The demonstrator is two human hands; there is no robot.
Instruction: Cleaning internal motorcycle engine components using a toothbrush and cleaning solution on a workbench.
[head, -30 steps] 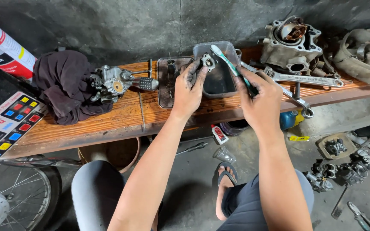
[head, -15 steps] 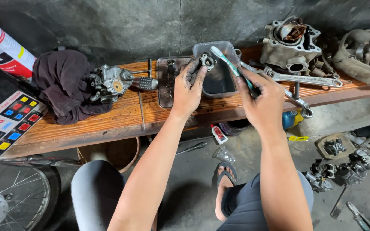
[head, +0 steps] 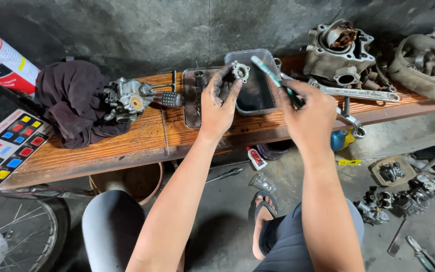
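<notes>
Pinched round part (head: 239, 71), left fingertips (head: 226, 80)

The left hand (head: 218, 103) covers most of the small metal part (head: 239, 71) it holds, so only the round top shows. The toothbrush (head: 273, 78) handle disappears inside the right hand (head: 310, 113). The dark rag (head: 74, 100) hides the carburettor's (head: 129, 100) left side. The spray can (head: 1, 58) and the bicycle wheel (head: 11, 236) are cut off by the left edge. What lies in the dark tray (head: 258, 85) cannot be told.
</notes>
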